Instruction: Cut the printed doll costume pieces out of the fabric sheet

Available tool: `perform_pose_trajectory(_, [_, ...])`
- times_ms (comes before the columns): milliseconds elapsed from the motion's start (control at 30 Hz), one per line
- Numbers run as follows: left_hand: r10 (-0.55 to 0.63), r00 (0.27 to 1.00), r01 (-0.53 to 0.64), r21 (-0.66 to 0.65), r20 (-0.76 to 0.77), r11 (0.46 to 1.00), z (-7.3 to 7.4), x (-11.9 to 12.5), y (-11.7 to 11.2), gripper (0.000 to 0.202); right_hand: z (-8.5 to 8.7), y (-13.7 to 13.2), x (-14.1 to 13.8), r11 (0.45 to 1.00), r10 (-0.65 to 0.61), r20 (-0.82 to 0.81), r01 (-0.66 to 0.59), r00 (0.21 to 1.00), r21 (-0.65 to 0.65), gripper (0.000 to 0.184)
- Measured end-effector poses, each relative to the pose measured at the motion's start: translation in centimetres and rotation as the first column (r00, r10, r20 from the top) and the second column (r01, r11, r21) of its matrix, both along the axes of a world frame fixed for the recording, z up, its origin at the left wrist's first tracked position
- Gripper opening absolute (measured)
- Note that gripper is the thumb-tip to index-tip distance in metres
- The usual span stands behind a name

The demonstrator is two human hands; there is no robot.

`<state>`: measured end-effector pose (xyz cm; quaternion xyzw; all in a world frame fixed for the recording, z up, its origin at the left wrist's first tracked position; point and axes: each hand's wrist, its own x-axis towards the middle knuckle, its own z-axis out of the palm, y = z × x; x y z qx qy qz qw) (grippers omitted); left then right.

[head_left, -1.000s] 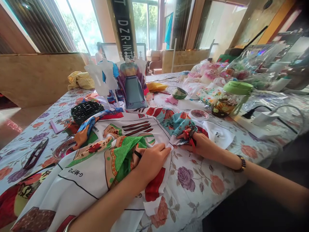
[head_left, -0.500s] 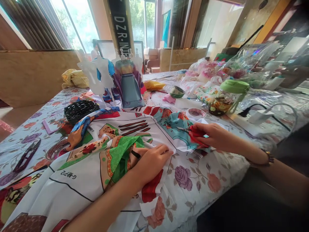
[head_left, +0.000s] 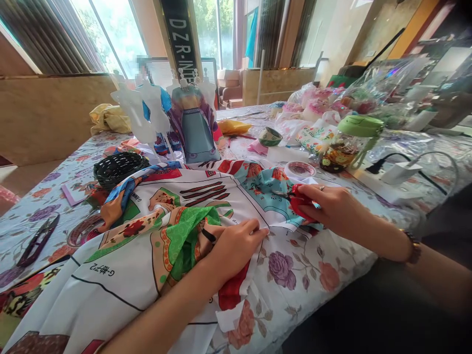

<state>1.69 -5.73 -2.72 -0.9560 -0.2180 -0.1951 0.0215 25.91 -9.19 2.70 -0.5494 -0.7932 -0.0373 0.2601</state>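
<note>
A large printed cloth (head_left: 206, 179), white with coloured pattern pieces and black outlines, lies rumpled across the table. My left hand (head_left: 236, 246) rests on it, with thumb and fingers pinching the cloth's edge near a black outline. My right hand (head_left: 328, 209) is closed around the red handles of a pair of scissors (head_left: 300, 200). The scissors point left at the turquoise part of the cloth, and their blades are mostly hidden against the print. Under my left forearm, a green and orange printed part of the cloth is bunched up.
Thread snips (head_left: 39, 241), a tape roll (head_left: 85, 230) and a black basket (head_left: 120, 168) are on the left. Small white mannequins (head_left: 138, 115) and a dressed one (head_left: 199, 130) stand behind. At right are another tape roll (head_left: 300, 169), a green-lidded bottle (head_left: 348, 142) and a power strip (head_left: 387, 184).
The red scissor handles sit closer together in my right hand, which has turned slightly. My left hand keeps its pinch on the cloth. The view has shifted a little.
</note>
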Motion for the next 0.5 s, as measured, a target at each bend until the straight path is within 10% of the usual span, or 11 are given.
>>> perform_pose_trajectory(100, [-0.011,1.0,0.011,0.027,0.019,1.0,-0.1,-0.1,0.0,0.03,0.2,-0.4,-0.9,0.947,0.024,-0.382,-0.143,0.924,-0.287,0.043])
perform_pose_trajectory(200, [-0.011,0.999,0.009,0.061,0.03,0.998,-0.1,-0.1,0.0,0.03,0.2,-0.6,-1.6,0.705,0.014,-0.669,-0.482,0.743,-0.521,0.053])
perform_pose_trajectory(300, [0.016,0.998,-0.021,0.07,0.065,0.997,-0.1,-0.1,-0.1,0.027,-0.4,-0.2,-1.6,0.497,-0.038,-0.736,-0.626,0.676,-0.601,0.056])
perform_pose_trajectory(500, [0.057,0.987,-0.074,0.109,0.151,0.991,-0.3,0.0,-0.3,0.031,-2.0,1.1,-0.9,0.365,-0.084,-0.701,-0.633,0.708,-0.683,0.057])
